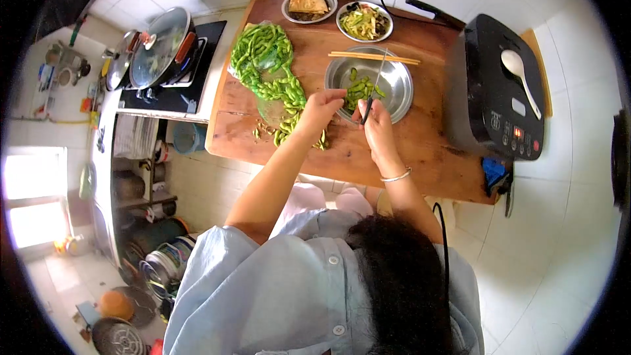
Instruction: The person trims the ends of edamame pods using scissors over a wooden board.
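My right hand (376,128) is closed around a thin black-handled knife (368,110), its narrow blade pointing up over a metal bowl (402,95). My left hand (321,110) is pinched at the bowl's left rim; what its fingertips hold, if anything, cannot be made out. Green soybean pods (359,87) lie inside the bowl. Two wooden chopsticks (374,58) rest across its far side. Left of the bowl, a large heap of pods (263,49) sits on a plastic bag, and loose pods (287,128) are scattered below it, partly behind my left forearm.
On the wooden table (227,128) stand a plate with flatbread (307,0) and a plate of sliced food (363,23). A black cooker (490,92) with a white spoon (521,82) on top occupies the right side. Lidded pans (161,46) are on the stove at left.
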`<state>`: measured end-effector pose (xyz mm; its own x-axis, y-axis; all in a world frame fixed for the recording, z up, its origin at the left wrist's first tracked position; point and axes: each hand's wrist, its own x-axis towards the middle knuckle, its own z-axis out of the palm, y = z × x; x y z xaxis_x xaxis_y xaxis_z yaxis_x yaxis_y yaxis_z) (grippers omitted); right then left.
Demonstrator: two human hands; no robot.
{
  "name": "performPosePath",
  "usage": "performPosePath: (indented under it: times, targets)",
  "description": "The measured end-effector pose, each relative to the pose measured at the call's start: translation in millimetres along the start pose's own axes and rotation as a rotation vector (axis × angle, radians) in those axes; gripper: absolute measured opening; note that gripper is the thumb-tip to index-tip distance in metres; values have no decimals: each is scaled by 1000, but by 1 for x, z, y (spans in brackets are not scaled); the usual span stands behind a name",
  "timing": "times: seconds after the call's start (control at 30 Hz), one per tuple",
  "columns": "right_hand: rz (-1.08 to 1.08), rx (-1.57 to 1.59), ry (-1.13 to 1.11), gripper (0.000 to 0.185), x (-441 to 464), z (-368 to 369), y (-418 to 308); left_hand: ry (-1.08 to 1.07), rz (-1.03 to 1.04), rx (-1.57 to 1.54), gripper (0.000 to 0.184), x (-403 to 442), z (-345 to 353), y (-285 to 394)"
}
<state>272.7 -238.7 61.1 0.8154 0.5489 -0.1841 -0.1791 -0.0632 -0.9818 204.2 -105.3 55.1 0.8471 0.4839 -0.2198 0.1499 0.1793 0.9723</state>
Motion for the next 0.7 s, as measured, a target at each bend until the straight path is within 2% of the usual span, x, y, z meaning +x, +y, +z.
performPosePath:
  times: [0.07, 0.13, 0.23, 0.33, 0.4, 0.43, 0.47, 0.57, 0.7]
  targets:
    - [53, 10, -14, 27, -8, -3, -8, -35, -55, -13, 36, -2, -11, 2]
    - [22, 17, -70, 26, -10, 2, -9, 18, 2, -55, 32, 3, -33, 2]
    - [-39, 12, -104, 25, -20, 16, -7, 111, -44, -82, 28, -6, -64, 13]
    - [-12, 46, -84, 25, -32, 43, -10, 82, -96, 13, 26, -12, -103, -2]
    - [6, 79, -67, 24, -38, 58, -6, -43, -91, 216, 22, -21, -115, -16]
    - [4, 100, -58, 24, -37, 66, -2, -48, 43, 375, 19, -23, -116, -23]
    - [3, 106, -51, 23, -39, 71, 0, -56, 69, 634, 19, -27, -116, -29]
    - [2, 83, 22, 21, -48, 84, 2, -41, 283, 929, 22, -23, -110, -48]
    - [-29, 64, 71, 21, -60, 90, 10, -122, 212, 1123, 26, -16, -99, -55]
